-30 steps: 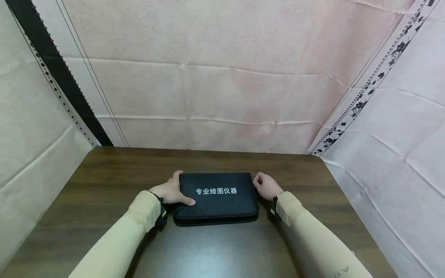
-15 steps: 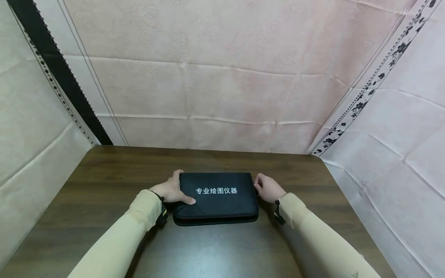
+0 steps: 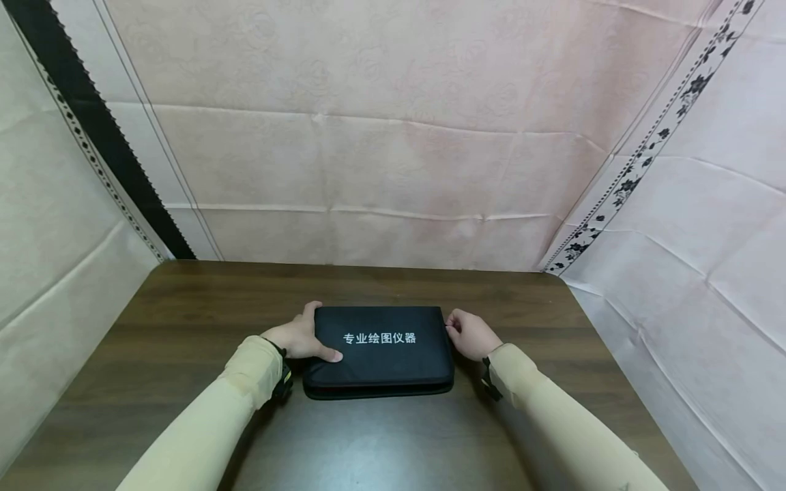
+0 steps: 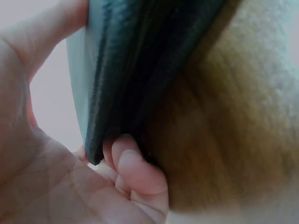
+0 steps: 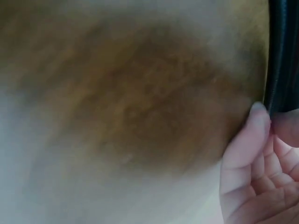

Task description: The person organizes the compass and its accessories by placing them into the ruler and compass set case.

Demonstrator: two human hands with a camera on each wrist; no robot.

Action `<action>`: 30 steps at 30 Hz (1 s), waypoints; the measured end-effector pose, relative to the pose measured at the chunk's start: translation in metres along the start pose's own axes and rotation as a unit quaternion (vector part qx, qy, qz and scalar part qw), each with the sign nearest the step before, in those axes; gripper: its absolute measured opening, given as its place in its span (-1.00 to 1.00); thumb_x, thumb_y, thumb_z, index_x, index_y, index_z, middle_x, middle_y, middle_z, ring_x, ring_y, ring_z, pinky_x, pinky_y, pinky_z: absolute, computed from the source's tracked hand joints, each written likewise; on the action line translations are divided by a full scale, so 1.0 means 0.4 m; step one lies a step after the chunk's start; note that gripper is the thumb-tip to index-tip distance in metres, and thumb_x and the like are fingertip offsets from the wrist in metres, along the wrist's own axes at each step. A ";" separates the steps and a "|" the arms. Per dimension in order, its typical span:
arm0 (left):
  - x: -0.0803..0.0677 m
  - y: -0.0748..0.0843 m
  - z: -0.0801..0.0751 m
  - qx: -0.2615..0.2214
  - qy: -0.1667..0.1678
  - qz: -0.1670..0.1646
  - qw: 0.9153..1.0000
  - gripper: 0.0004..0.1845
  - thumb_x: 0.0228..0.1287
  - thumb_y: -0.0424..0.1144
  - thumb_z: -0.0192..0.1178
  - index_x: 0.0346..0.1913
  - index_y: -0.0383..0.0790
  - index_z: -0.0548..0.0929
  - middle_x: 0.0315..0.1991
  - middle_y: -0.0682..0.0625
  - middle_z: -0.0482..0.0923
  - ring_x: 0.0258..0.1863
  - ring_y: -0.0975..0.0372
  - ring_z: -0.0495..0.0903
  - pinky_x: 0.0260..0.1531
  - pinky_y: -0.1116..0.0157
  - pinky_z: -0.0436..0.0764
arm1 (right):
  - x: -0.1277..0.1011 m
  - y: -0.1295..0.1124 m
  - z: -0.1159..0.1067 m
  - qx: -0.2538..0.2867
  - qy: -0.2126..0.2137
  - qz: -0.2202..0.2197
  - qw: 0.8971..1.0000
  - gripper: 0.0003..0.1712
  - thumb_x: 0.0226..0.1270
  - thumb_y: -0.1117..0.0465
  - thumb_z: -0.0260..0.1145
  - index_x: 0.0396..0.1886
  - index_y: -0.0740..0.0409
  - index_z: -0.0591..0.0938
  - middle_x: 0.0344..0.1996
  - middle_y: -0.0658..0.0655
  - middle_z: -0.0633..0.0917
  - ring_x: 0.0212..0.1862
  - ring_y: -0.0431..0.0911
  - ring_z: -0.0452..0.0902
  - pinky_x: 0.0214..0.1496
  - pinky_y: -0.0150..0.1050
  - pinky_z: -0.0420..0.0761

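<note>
- A black case (image 3: 382,351) lies flat on the dark wooden surface (image 3: 184,320), near the middle, closed, with white printed characters on its lid facing the person.
- The left hand (image 3: 299,337) grips the case's left end: the thumb lies across the top of the lid near the lettering, and the other fingers wrap round the far left corner.
- In the left wrist view the case (image 4: 135,70) shows edge-on, its black grained side running up from the palm; a fingertip (image 4: 135,168) presses against the lower edge where the case meets the surface (image 4: 233,140), and the thumb rests on the flat face above.
- The right hand (image 3: 469,333) sits at the case's right end, near the far corner, fingers curled in toward the edge.
- In the right wrist view two fingertips (image 5: 259,121) come together against the case's black edge (image 5: 282,51), pinching at its seam; what exactly they pinch is too blurred to tell.
- Both forearms wear pale yellow sleeves (image 3: 221,416), each with a dark strap at the wrist.
- Pale pink fabric (image 3: 381,136) with fold creases hangs behind the surface; a black patterned band (image 3: 92,123) runs down the left, and a floral strip (image 3: 638,164) down the right.
</note>
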State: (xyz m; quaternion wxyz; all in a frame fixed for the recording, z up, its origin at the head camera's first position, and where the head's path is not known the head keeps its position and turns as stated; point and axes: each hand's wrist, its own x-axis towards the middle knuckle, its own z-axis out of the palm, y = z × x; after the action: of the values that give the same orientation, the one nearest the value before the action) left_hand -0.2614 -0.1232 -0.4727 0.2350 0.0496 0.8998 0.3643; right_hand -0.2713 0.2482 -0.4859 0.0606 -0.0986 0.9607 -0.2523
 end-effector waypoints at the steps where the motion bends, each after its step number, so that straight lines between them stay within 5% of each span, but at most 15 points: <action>1: -0.001 0.000 0.001 0.002 0.000 0.001 1.000 0.36 -0.17 0.13 0.55 0.49 -0.15 -0.25 0.40 -0.45 -0.03 0.32 -0.24 0.14 0.15 -0.16 0.29 | 0.004 0.000 0.001 -0.007 0.005 -0.001 1.000 -0.94 0.42 0.26 0.20 -0.30 0.11 0.52 -0.47 0.03 0.53 -0.46 -0.12 0.44 -0.34 -0.21 0.47; 18: -0.006 0.025 0.004 0.022 -0.008 -0.017 1.000 0.35 -0.16 0.16 0.53 0.49 -0.14 -0.24 0.39 -0.46 -0.02 0.31 -0.27 0.15 0.14 -0.20 0.28 | -0.030 0.020 -0.007 -0.031 0.005 -0.066 0.997 -0.82 0.33 0.33 0.28 -0.44 0.05 0.49 -0.50 -0.03 0.51 -0.44 -0.15 0.42 -0.31 -0.21 0.46; 30: -0.010 0.018 -0.005 0.020 -0.009 -0.017 1.000 0.35 -0.15 0.15 0.52 0.49 -0.17 -0.25 0.41 -0.46 -0.04 0.33 -0.27 0.12 0.16 -0.18 0.27 | -0.118 0.006 -0.003 -0.037 -0.024 -0.101 0.994 -0.78 0.31 0.31 0.31 -0.47 -0.02 0.48 -0.55 -0.10 0.48 -0.49 -0.21 0.39 -0.38 -0.27 0.44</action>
State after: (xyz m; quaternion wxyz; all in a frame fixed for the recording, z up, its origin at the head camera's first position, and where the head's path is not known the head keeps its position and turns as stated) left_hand -0.2594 -0.1202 -0.4652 0.2485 0.0419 0.9053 0.3420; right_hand -0.2260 0.2611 -0.4828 0.0543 -0.2035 0.9527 -0.2193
